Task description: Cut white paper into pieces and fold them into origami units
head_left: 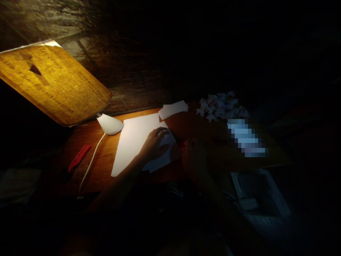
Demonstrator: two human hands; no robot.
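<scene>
White paper sheets [133, 142] lie on the wooden table under the lamp's light. My left hand [156, 142] rests flat on them near their right side, with its fingers spread. Just to the right, in shadow, my right hand [194, 156] is closed around a small red object [182, 145] at the paper's right edge. Most of that object is hidden by the fingers and the dark, so its kind cannot be made out. Behind my left hand, a small stack of cut white paper [173, 108] overlaps the sheets' far edge.
A lamp with a printed yellow shade [55, 83] and white base [110, 124] stands at the left, its cord beside a red power strip [80, 157]. Small folded paper pieces [221, 106] are heaped at the back right, near a bright pixelated rectangle [246, 138]. A pale container [274, 192] sits lower right.
</scene>
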